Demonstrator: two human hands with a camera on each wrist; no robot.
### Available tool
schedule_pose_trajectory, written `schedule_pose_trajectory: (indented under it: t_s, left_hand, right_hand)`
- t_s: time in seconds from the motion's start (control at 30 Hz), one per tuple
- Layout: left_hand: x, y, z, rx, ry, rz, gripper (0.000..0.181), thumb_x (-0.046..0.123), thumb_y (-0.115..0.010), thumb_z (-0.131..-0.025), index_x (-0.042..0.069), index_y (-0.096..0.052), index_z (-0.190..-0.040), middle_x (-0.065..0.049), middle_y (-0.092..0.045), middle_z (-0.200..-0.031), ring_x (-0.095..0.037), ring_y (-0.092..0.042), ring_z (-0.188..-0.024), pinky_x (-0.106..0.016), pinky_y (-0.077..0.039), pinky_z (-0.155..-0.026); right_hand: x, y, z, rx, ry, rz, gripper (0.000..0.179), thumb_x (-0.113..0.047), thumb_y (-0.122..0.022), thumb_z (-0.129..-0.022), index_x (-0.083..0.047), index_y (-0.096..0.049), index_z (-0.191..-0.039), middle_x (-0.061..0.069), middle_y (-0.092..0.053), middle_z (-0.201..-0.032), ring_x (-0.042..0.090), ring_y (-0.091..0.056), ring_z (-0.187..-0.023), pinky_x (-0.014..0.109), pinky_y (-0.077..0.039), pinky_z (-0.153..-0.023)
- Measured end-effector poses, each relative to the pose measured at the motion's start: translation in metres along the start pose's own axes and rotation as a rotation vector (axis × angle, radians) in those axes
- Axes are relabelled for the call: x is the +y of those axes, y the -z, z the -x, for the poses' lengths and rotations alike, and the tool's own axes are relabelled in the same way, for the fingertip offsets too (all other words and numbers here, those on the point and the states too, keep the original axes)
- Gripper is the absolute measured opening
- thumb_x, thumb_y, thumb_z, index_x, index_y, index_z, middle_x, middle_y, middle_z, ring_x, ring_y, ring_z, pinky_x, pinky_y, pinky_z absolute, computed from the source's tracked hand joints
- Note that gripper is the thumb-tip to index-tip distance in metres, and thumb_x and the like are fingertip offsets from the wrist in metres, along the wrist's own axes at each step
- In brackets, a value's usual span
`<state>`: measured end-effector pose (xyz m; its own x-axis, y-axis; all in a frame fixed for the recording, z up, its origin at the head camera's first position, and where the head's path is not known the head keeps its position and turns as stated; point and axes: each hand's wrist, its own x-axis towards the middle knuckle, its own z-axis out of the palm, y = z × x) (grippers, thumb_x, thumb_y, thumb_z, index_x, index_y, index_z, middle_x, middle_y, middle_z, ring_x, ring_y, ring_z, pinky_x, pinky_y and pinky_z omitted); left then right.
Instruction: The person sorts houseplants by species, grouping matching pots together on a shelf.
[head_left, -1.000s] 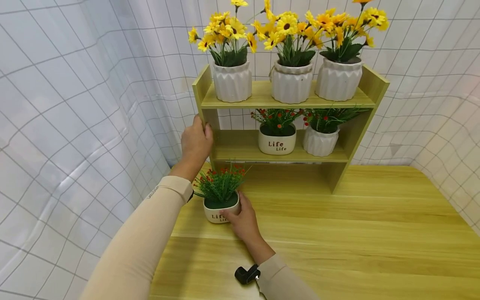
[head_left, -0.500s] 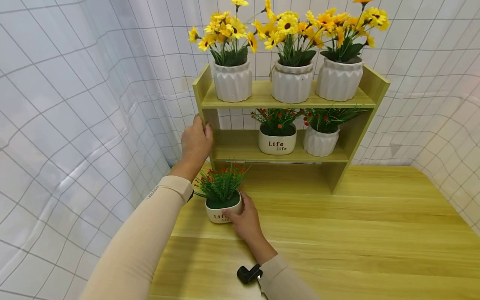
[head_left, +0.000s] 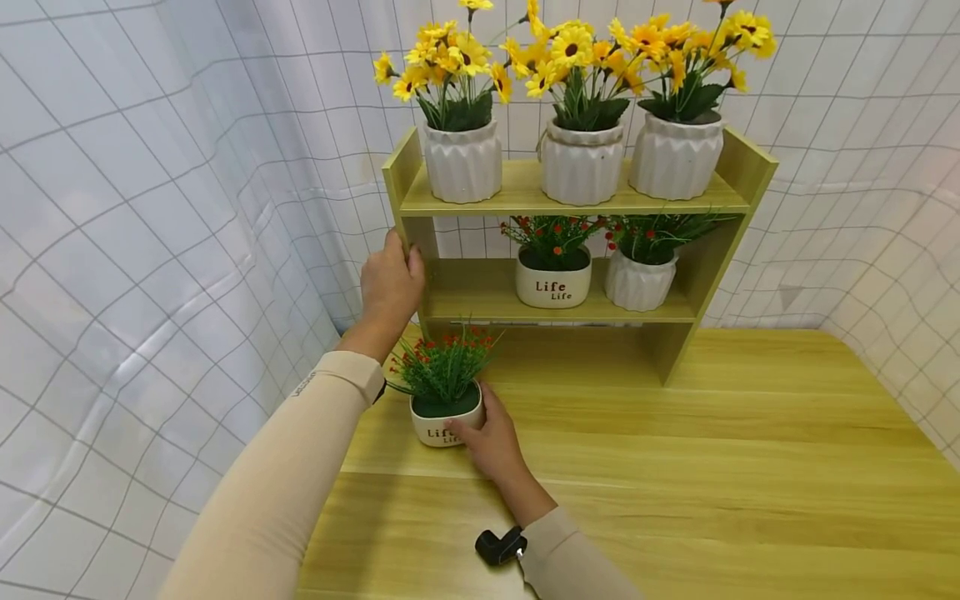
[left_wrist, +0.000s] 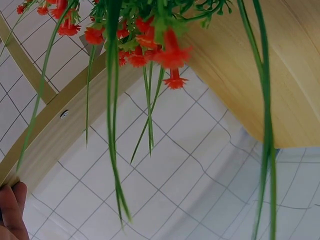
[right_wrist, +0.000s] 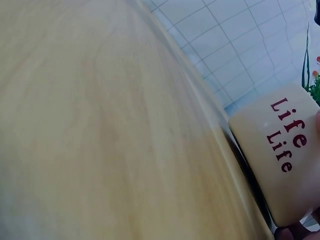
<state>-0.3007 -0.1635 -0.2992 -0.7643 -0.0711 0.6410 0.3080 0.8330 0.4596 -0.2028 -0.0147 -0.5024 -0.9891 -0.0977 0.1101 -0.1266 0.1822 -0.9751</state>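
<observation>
My left hand [head_left: 392, 283] grips the left side panel of a wooden shelf [head_left: 472, 296], its thumb on the front edge. In the left wrist view, only fingertips [left_wrist: 14, 207] show on that panel. My right hand [head_left: 495, 442] holds a cream oval flowerpot [head_left: 427, 429] by its right side, thumb across the front. "Life Life" is lettered on the pot, and green grass with small red flowers [head_left: 446, 362] stands in it. The pot is upright at the table, before the shelf's lower left corner. Whether its base fully touches the table, I cannot tell.
Three white ribbed pots [head_left: 581, 171] with yellow flowers stand on the top board. On the middle board are another "Life" pot [head_left: 553, 283] and a white ribbed pot [head_left: 640, 279]. The wooden table [head_left: 712, 475] reaches right; a gridded white curtain [head_left: 150, 250] hangs around it.
The right hand has shifted the potted plant very slightly to the right since a second ago, and it is nearly still over the last half second. The left hand keeps its grip on the shelf.
</observation>
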Motion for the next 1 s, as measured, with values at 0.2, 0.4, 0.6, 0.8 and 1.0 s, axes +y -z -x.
schedule_pose_trajectory:
  t_s: [0.2,0.4,0.6,0.8,1.0]
  left_hand:
    - [-0.001,0.000,0.000,-0.009,0.009,-0.004,0.023,0.019,-0.050,-0.103,-0.002,-0.055,-0.111,-0.029,-0.068,-0.088,-0.046,-0.067,-0.076,-0.054,-0.051,-0.062]
    - [-0.001,-0.001,0.000,-0.008,0.007,-0.010,0.022,0.018,-0.050,-0.103,-0.002,-0.056,-0.111,-0.028,-0.067,-0.086,-0.046,-0.067,-0.075,-0.054,-0.050,-0.061]
    - [0.000,-0.001,-0.001,-0.002,0.001,-0.004,0.023,0.018,-0.050,-0.103,-0.002,-0.056,-0.113,-0.029,-0.067,-0.088,-0.047,-0.066,-0.077,-0.056,-0.050,-0.064]
    - [0.000,-0.001,-0.001,0.001,0.000,-0.002,0.023,0.018,-0.050,-0.103,-0.003,-0.056,-0.110,-0.030,-0.067,-0.087,-0.049,-0.066,-0.078,-0.057,-0.049,-0.064]
    - [-0.001,-0.001,-0.001,-0.003,0.009,-0.005,0.023,0.018,-0.051,-0.102,-0.003,-0.055,-0.109,-0.031,-0.067,-0.088,-0.050,-0.066,-0.079,-0.058,-0.050,-0.065]
  right_hand:
    - [0.000,0.000,0.001,0.017,0.012,-0.008,0.087,-0.028,-0.081,-0.084,0.000,-0.033,-0.152,0.018,-0.043,-0.148,0.036,-0.046,-0.131,0.052,-0.041,-0.101]
    - [-0.003,0.002,0.003,0.041,-0.007,-0.025,0.086,-0.031,-0.082,-0.083,-0.003,-0.037,-0.151,0.016,-0.043,-0.148,0.033,-0.045,-0.133,0.050,-0.041,-0.103]
    - [-0.006,0.008,0.004,0.066,-0.024,-0.120,0.085,-0.027,-0.083,-0.082,-0.004,-0.037,-0.151,0.015,-0.046,-0.146,0.031,-0.047,-0.132,0.047,-0.043,-0.102]
    - [-0.008,0.019,0.008,0.110,0.001,-0.205,0.084,-0.022,-0.083,-0.082,-0.006,-0.038,-0.150,0.013,-0.043,-0.147,0.030,-0.044,-0.134,0.045,-0.045,-0.101]
    - [-0.018,0.032,0.013,0.114,0.044,-0.271,0.084,-0.010,-0.081,-0.083,-0.007,-0.035,-0.152,0.015,-0.038,-0.151,0.032,-0.045,-0.134,0.044,-0.046,-0.100]
